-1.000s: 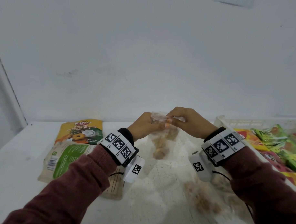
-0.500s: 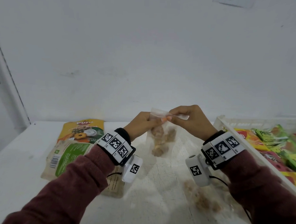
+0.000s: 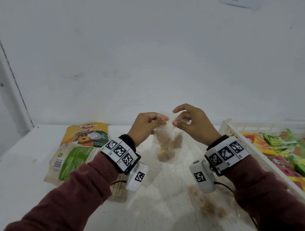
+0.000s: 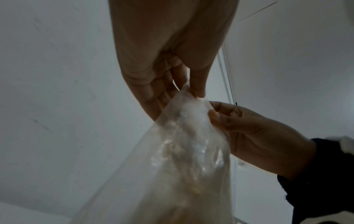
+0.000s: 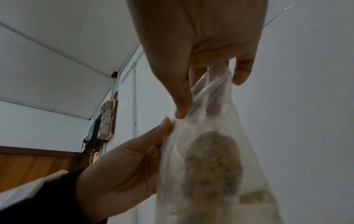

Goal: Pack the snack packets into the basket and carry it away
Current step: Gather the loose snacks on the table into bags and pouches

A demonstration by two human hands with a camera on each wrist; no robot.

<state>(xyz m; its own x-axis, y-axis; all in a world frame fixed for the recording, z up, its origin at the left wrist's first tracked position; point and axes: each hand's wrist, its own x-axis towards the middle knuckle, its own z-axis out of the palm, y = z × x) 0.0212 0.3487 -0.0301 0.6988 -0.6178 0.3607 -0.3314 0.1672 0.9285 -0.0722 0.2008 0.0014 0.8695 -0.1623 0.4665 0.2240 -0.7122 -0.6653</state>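
The packing looks partly done. The white slatted plastic basket (image 3: 234,128) at the right edge of the white table (image 3: 16,188) already holds a heap of bright packets — green, orange and red foil snack packets (image 3: 278,142) lying flat inside it.

Still outside is the clear plastic bag of pale brown snack pieces (image 3: 167,147), held up above the middle of the table. The left hand (image 3: 144,125) pinches its top edge between thumb and curled fingers; the right hand (image 3: 193,123) pinches the same edge just beside it, thumb and forefinger closed on the film, the other fingers loosely arched. From the wrist views the mouth of the bag sits gathered between the two hands, so my guess is that it is being sealed or straightened before it goes in.

Also left to pack: a yellow pineapple-biscuit packet (image 3: 86,135) lying flat at the far left, a beige-and-green paper pouch (image 3: 72,161) overlapping its near edge, and a second clear bag of brown pieces (image 3: 212,205) on the table near the right forearm. Carrying the basket away has not begun.

Nothing stands between the held bag and the basket — the path to the right is short. The near clear bag lies under the right arm and could be brushed.
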